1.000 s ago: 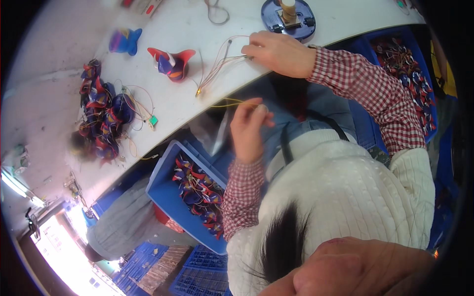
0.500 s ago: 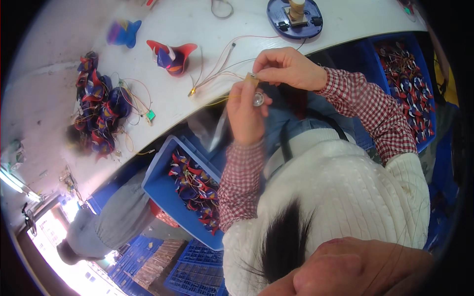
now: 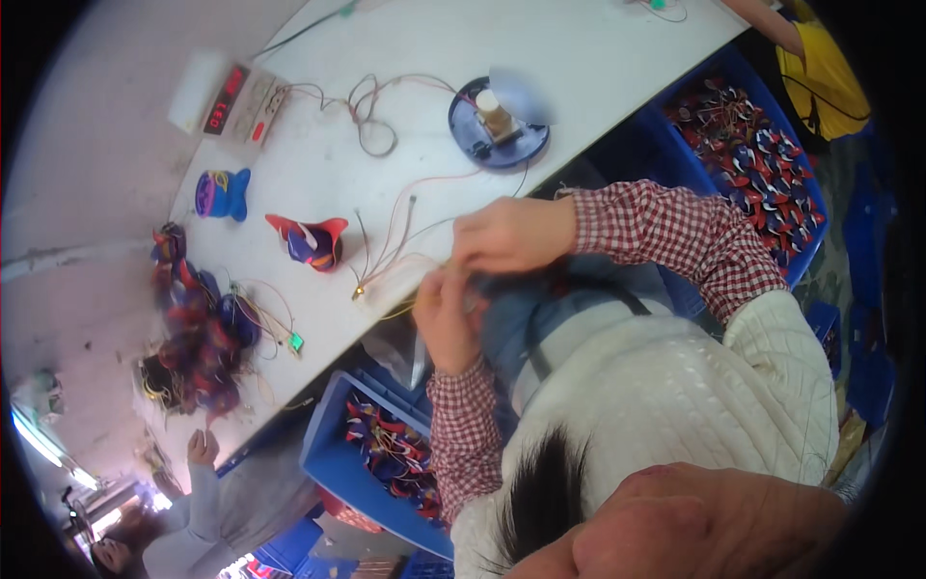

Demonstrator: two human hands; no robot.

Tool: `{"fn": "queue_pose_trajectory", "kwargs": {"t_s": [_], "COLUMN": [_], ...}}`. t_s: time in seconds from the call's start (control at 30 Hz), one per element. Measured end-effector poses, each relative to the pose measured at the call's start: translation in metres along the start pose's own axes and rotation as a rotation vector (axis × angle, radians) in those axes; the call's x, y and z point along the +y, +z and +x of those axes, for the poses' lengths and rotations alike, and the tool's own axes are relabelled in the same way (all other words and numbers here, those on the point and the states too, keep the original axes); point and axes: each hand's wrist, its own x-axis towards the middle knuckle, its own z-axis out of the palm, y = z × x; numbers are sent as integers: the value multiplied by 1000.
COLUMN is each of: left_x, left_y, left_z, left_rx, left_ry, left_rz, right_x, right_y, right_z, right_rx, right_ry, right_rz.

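Observation:
Fingertips of my left hand and my right hand meet in a pinch just off the front edge of the table. Whatever lies between them is small and hidden by the fingers. A yellow wire runs from beside my left hand toward the table. Left of my hands, a bundle of thin wires ends in a small brass-coloured tip. Behind it stands a red, purple and white winged toy part. Beyond my right hand lies a round dark blue base with a pale post in its middle.
A heap of similar toy parts covers the table's left side, near a blue-pink piece and a box with a red display. Filled blue bins stand at left and right. Other people are at far left and top right.
The view has shifted, so the table things sit lower in it. My right hand has closed in over my left fingertips, covering the small tan piece and clear round part seen before.

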Motion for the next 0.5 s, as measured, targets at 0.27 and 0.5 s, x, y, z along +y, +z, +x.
{"fn": "queue_pose_trajectory", "kwargs": {"t_s": [0.27,0.5], "left_x": [-3,1], "left_y": [-1,-1], "left_z": [2,2], "left_rx": [-12,-26], "left_ry": [13,22], "left_rz": [6,-9], "right_x": [0,1], "right_y": [-3,0], "right_z": [-2,-2], "right_rx": [-15,26], "right_ry": [-19,-49], "right_rz": [-60,-88]}}
